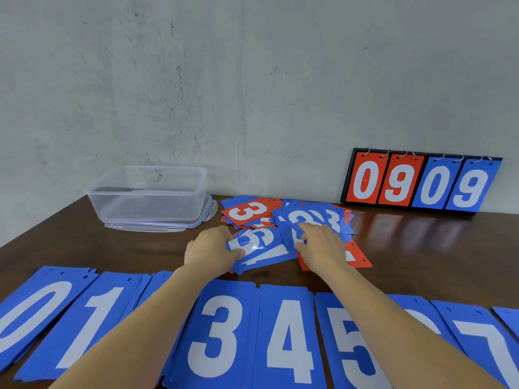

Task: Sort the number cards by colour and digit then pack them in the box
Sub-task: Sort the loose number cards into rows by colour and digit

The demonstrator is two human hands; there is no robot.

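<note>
Tbl [421, 248]: 1 box [146, 204], 1 scorebd [421, 184], card pile [251, 211]

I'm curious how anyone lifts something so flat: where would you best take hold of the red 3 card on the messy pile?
Pinch the red 3 card at its left short edge, coming from the clear box side. It lies flat on top of other cards, so that edge likely sits just off the table and a fingertip can slip under. Blue cards overlap its near right corner.

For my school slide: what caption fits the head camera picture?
Left hand grips blue cards while right hand reaches into the mixed pile; sorted blue stacks lie nearer.
</note>
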